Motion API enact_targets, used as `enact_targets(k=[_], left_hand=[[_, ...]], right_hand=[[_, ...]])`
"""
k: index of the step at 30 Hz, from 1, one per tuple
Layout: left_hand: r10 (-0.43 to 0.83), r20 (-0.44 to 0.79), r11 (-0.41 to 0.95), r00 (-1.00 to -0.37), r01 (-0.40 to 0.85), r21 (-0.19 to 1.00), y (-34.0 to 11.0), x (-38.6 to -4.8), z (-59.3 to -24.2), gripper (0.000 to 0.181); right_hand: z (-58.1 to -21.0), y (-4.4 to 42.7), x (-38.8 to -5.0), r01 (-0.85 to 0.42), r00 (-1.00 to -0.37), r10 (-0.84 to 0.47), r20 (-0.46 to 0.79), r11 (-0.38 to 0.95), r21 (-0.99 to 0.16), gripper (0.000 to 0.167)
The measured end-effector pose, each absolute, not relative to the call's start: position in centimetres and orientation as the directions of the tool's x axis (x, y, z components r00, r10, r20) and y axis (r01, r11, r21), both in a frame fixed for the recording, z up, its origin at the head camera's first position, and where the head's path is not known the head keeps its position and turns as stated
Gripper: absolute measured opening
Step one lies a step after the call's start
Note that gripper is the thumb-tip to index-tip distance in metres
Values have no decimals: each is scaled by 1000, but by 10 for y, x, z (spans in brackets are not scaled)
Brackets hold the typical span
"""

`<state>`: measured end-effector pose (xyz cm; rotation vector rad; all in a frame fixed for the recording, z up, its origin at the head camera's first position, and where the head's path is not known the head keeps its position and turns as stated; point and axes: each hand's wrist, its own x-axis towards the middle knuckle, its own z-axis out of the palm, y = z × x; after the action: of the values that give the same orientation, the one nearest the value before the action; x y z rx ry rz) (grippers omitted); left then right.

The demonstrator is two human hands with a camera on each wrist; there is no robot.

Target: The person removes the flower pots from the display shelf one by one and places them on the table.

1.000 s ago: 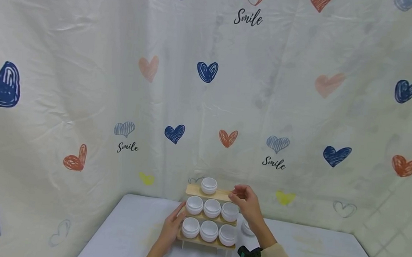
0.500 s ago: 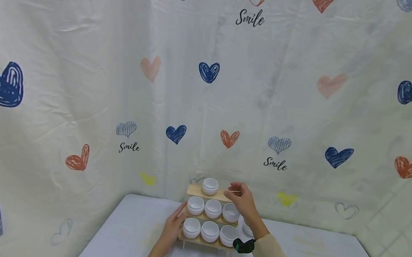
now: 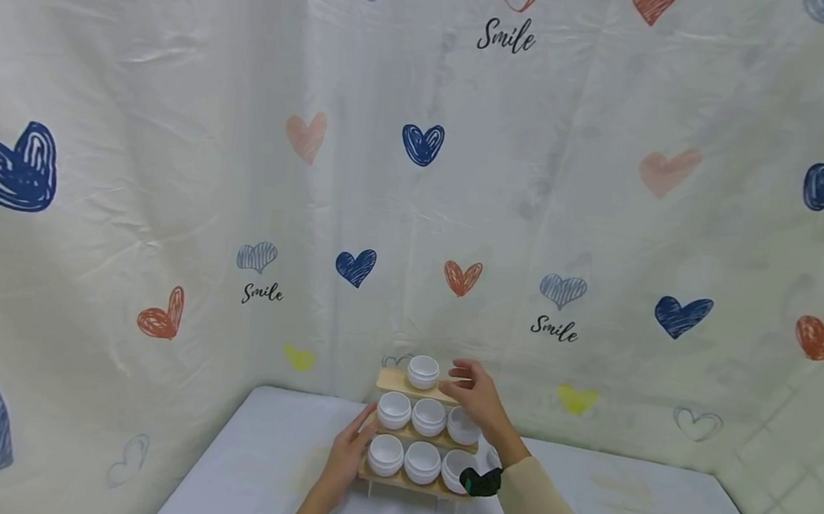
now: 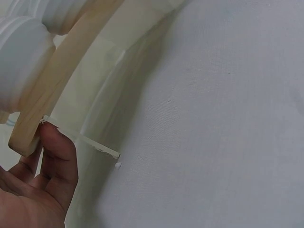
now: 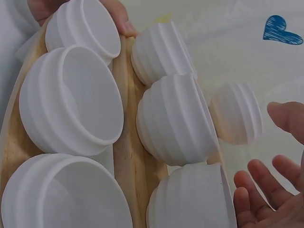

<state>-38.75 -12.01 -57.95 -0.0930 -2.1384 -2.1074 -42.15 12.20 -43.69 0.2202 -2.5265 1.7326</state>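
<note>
A three-tier wooden stand (image 3: 415, 482) holds white cups: three on the bottom tier, three on the middle tier, and one top cup (image 3: 422, 372) towards the left of the top tier. My left hand (image 3: 344, 459) grips the stand's left side; in the left wrist view its fingers touch the wooden board (image 4: 57, 71) beside a clear support. Just right of the top cup is my right hand (image 3: 481, 400), over the top tier. The right wrist view shows its thumb and fingers (image 5: 271, 183) spread apart, holding nothing, near the small top cup (image 5: 237, 114).
The stand is on a white-covered table (image 3: 611, 512). Behind it hangs a pale curtain (image 3: 492, 215) printed with hearts and "Smile" lettering. Dark bands are on both wrists.
My right hand has moved left along the top tier, closer to the top cup. My left hand stays at the stand's side. The head view has shifted slightly.
</note>
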Motion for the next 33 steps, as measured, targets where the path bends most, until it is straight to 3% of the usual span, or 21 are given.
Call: enact_targets(k=[20,33], left_hand=[[-61,124,14,-990,123,992,-120,-387,-578,55],[-51,116,27,-992,115,993,-120,-388,-580,60]], right_hand=[[-434,107,-432,-198,-978,-149,145,447,-873,68],[-431,99,-435,-260,-964,-177,197,497,-828,66]])
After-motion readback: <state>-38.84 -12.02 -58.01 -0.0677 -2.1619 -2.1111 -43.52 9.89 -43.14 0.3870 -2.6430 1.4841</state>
